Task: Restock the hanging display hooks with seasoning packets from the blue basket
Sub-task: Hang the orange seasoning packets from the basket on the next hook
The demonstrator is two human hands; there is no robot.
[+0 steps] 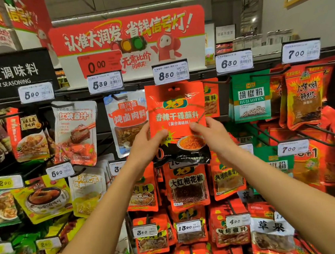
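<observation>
A red and black seasoning packet (176,113) is held up flat against the top row of the display, just below the 8.50 price tag (170,72). My left hand (146,143) grips its lower left side and my right hand (212,134) grips its lower right side. The packet's hang hole (174,89) sits right under the tag, where the hook's end is hidden behind the tag. Whether the hole is on the hook I cannot tell. The blue basket is out of view.
Hooks full of packets surround the spot: a white packet (127,120) to the left, green pepper packets (251,97) to the right, red packets (187,186) below. A red promotional sign (128,33) stands above. Black hook arms (316,132) jut out at right.
</observation>
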